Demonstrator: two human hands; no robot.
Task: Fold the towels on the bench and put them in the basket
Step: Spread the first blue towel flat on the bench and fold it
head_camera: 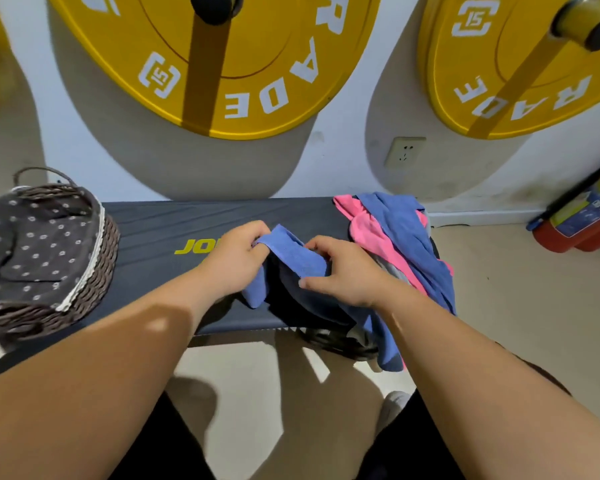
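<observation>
The centre plate (267, 81) and right plate (520, 84) each bear white "RADE" and a boxed "15". The worktop (153, 230) shows yellow "JO", with the rest hidden.

Gym room, yellow weight plates (222, 60) on wall pegs, padded workout bench (174, 226), fire extinguisher (582, 216)

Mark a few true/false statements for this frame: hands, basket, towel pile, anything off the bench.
1. The left hand and right hand both grip the blue towel over the bench. True.
2. The basket sits at the right end of the bench. False: it is at the left end.
3. The pile at the right end holds pink and blue towels. True.
4. The fire extinguisher lies on the bench. False: it is on the floor by the wall, to the right.
</observation>
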